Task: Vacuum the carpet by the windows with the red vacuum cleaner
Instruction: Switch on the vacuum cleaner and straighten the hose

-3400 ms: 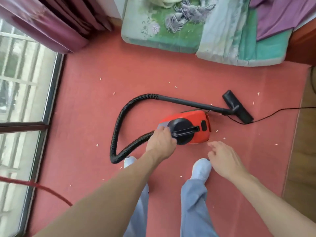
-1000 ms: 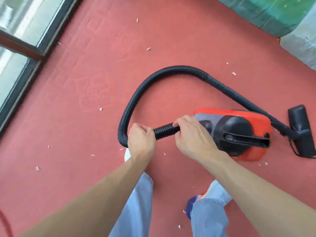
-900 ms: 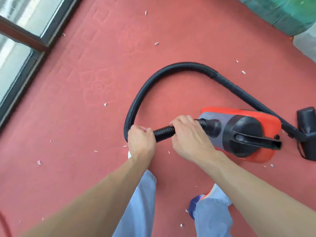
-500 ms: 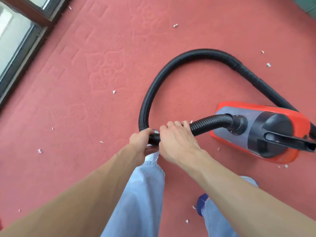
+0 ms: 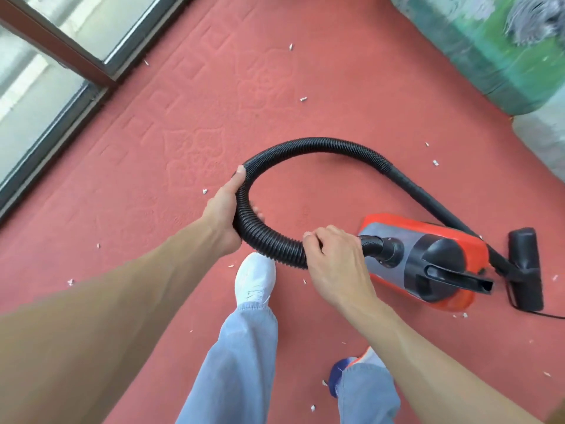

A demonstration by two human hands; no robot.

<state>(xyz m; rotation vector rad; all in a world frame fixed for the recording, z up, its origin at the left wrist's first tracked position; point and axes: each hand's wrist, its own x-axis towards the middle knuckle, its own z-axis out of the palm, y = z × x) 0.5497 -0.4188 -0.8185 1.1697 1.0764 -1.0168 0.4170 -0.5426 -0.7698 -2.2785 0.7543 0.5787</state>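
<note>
The red vacuum cleaner (image 5: 428, 258) with its black handle lies on the red carpet (image 5: 189, 142) at right. Its black ribbed hose (image 5: 308, 143) loops up and left from the body. My left hand (image 5: 224, 214) grips the hose at the bend of the loop. My right hand (image 5: 333, 255) holds the hose close to where it joins the body. The rigid tube runs behind the body to the black floor nozzle (image 5: 524, 267) at the far right.
Floor-length windows (image 5: 46, 71) run along the left edge. A green patterned mattress (image 5: 489, 44) lies at the top right. Small white scraps (image 5: 303, 99) are scattered over the carpet. My feet, one in a white shoe (image 5: 255, 275), stand just below the hose. A black cord (image 5: 547, 315) trails right.
My left hand has slid along the hose away from my right hand, up to the bend of the loop. The right hand has moved back toward the vacuum body.
</note>
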